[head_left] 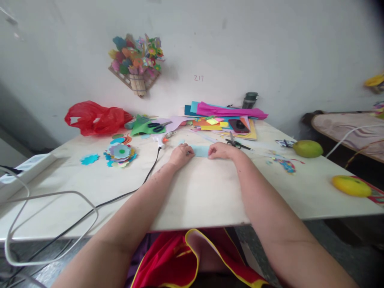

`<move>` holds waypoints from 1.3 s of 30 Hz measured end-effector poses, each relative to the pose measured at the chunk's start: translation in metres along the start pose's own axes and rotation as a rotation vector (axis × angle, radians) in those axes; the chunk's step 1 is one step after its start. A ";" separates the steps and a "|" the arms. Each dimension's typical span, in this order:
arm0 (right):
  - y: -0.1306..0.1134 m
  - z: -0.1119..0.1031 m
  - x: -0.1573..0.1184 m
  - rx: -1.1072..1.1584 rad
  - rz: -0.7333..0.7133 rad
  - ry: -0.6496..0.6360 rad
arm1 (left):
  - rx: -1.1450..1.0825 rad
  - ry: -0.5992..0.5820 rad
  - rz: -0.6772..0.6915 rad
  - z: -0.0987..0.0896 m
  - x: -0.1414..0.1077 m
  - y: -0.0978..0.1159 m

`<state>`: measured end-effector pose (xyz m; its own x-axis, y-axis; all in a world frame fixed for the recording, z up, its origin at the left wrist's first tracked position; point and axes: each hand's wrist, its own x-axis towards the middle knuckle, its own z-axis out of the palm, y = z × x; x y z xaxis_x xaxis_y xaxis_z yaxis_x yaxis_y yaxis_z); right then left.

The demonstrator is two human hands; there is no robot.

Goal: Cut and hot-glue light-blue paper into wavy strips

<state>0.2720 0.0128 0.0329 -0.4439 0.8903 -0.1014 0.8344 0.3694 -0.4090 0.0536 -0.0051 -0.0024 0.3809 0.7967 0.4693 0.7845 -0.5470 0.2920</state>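
A light blue paper strip (201, 151) lies across the middle of the white table, between my two hands. At its left end my left hand (181, 155) is closed, with something small and dark showing at the fingertips. The strip's right end is pinched by my right hand (220, 151). Just behind my right hand are scissors with black handles (237, 144). To the left of my left hand lies a white glue gun (160, 141) with a black cord. A small light blue scrap (181, 141) is behind my left hand.
Layered paper flowers (120, 152), a blue paper shape (89, 159) and a red plastic bag (97, 118) are at left. Coloured sheets (231, 110) and a dark bottle (250, 100) stand behind. A green mango (307, 148) and a yellow one (351, 186) are at right. Cables cross the left side.
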 end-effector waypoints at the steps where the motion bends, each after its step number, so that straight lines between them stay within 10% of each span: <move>1: 0.000 0.000 0.000 -0.010 0.004 -0.024 | 0.009 0.001 0.007 0.000 0.000 0.000; 39: -0.011 0.010 0.001 0.062 -0.024 0.032 | 0.184 0.102 0.149 -0.003 -0.003 0.003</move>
<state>0.2592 0.0071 0.0287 -0.4521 0.8898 -0.0620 0.8011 0.3745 -0.4668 0.0533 -0.0104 -0.0003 0.4551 0.6757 0.5800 0.8028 -0.5931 0.0611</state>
